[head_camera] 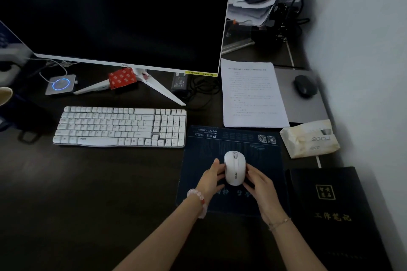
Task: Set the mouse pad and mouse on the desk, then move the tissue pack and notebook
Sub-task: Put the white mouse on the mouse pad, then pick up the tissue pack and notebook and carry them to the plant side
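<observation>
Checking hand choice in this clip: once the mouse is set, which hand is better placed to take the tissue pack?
Right, probably. The tissue pack lies right of the mouse pad, beyond the right hand. The left hand would have to cross over the mouse. Both hands are on the mouse.

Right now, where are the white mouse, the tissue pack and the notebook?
white mouse (234, 167), head view, top shell.
tissue pack (309, 139), head view, wrapper middle.
notebook (330, 211), head view, black cover.

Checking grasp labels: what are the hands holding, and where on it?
Both hands, left hand and right hand, hold the white mouse by its sides, over the mouse pad.
</observation>
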A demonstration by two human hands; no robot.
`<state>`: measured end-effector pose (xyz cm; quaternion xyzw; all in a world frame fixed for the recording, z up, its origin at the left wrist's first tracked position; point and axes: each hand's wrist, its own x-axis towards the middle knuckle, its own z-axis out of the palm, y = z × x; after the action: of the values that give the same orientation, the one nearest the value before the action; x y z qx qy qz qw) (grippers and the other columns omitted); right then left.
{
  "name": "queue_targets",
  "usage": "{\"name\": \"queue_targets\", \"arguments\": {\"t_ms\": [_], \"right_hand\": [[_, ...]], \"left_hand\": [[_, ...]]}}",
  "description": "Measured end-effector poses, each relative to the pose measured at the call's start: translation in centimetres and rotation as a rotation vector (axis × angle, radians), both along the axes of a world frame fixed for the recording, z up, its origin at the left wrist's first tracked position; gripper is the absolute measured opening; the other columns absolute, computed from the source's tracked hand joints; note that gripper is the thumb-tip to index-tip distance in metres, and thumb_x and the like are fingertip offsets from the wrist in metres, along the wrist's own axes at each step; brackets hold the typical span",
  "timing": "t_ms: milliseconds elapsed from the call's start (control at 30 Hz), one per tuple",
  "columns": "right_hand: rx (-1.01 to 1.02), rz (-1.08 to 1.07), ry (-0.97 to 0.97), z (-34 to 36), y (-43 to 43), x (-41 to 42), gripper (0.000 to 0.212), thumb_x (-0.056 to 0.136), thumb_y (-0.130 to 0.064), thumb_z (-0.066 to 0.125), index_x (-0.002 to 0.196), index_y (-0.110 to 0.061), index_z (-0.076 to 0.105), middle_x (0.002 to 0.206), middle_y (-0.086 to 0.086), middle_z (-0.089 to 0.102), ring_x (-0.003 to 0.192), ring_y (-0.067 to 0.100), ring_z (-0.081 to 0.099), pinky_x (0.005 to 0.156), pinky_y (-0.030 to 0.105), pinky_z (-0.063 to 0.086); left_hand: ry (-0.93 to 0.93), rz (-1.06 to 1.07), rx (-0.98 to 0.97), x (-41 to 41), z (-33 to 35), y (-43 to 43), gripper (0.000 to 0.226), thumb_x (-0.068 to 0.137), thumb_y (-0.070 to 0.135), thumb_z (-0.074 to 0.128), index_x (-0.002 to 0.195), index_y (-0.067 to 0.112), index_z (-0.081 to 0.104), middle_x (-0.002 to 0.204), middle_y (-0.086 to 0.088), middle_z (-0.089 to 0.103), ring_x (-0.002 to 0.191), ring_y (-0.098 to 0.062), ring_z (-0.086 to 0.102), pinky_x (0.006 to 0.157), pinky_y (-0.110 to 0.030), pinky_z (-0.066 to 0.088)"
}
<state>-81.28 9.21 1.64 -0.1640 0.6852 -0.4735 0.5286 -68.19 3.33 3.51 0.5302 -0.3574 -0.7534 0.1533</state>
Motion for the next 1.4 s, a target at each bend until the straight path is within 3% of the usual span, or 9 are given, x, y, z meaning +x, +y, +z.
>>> {"name": "queue_targets", "arguments": {"t_ms": [433, 500, 600, 733, 1133, 1300, 1400], "right_hand": [[-0.006, -0.067, 0.034, 0.2, 1.2, -0.7, 0.036, 0.096, -0.016, 0.046, 0.13, -0.009, 0.052, 0.128, 0.009, 0.056, 0.114, 0.02, 0.054, 0.096, 0.034, 0.044], [-0.009, -0.081, 0.055, 0.5, 1.6, -1.0, 0.033, 0.095, -0.015, 0.047, 0.127, -0.009, 0.055, 0.123, 0.009, 0.059, 0.111, 0.021, 0.055, 0.094, 0.034, 0.045], [-0.027, -0.096, 0.087, 1.3, 2.3, -1.3, 0.023, 0.094, -0.012, 0.047, 0.11, -0.011, 0.063, 0.109, 0.01, 0.065, 0.103, 0.021, 0.06, 0.088, 0.033, 0.048], [-0.054, -0.105, 0.124, 2.2, 2.8, -1.2, 0.018, 0.093, -0.011, 0.051, 0.095, -0.008, 0.068, 0.087, 0.013, 0.065, 0.086, 0.022, 0.062, 0.079, 0.031, 0.051], [0.004, -0.037, 0.182, 2.9, 3.6, 1.3, 0.008, 0.083, -0.013, 0.066, 0.083, -0.007, 0.07, 0.08, 0.012, 0.065, 0.077, 0.018, 0.061, 0.073, 0.027, 0.051], [0.021, -0.111, 0.213, 3.9, 2.9, -0.3, 0.01, 0.083, -0.017, 0.067, 0.084, -0.007, 0.066, 0.08, 0.013, 0.065, 0.076, 0.02, 0.061, 0.073, 0.032, 0.053], [-0.044, -0.262, 0.189, 4.8, 2.5, -3.0, 0.007, 0.088, -0.016, 0.06, 0.092, -0.011, 0.063, 0.091, 0.011, 0.064, 0.086, 0.021, 0.062, 0.076, 0.03, 0.051]], "left_hand": [[-0.015, 0.077, -0.001, 1.0, 0.9, 0.3, 0.049, 0.099, 0.035, 0.03, 0.136, 0.005, 0.04, 0.142, -0.012, 0.044, 0.131, -0.029, 0.042, 0.107, -0.043, 0.036], [-0.026, 0.108, -0.033, 1.5, 1.1, 0.2, 0.037, 0.098, 0.027, 0.037, 0.125, 0.006, 0.05, 0.128, -0.013, 0.054, 0.121, -0.028, 0.05, 0.102, -0.043, 0.042], [-0.064, 0.109, -0.17, 2.6, 1.6, 0.5, 0.017, 0.094, 0.014, 0.045, 0.093, 0.011, 0.062, 0.093, -0.008, 0.064, 0.089, -0.02, 0.062, 0.089, -0.038, 0.05], [-0.126, 0.062, -0.345, 4.3, 1.8, 1.2, 0.018, 0.092, 0.01, 0.049, 0.08, 0.013, 0.062, 0.069, -0.001, 0.059, 0.07, -0.013, 0.06, 0.079, -0.031, 0.053], [-0.261, -0.052, -0.468, 7.9, 2.3, 2.9, 0.004, 0.087, 0.017, 0.059, 0.085, 0.017, 0.063, 0.081, 0.0, 0.063, 0.075, -0.007, 0.061, 0.069, -0.016, 0.051], [-0.218, -0.058, -0.468, 6.5, 3.0, 1.8, 0.011, 0.09, 0.017, 0.053, 0.086, 0.014, 0.063, 0.082, -0.003, 0.063, 0.077, -0.012, 0.061, 0.07, -0.022, 0.051], [-0.104, -0.069, -0.444, 2.6, 4.0, 0.1, 0.018, 0.093, 0.016, 0.047, 0.09, 0.009, 0.063, 0.089, -0.006, 0.064, 0.085, -0.017, 0.061, 0.076, -0.025, 0.051]]}}
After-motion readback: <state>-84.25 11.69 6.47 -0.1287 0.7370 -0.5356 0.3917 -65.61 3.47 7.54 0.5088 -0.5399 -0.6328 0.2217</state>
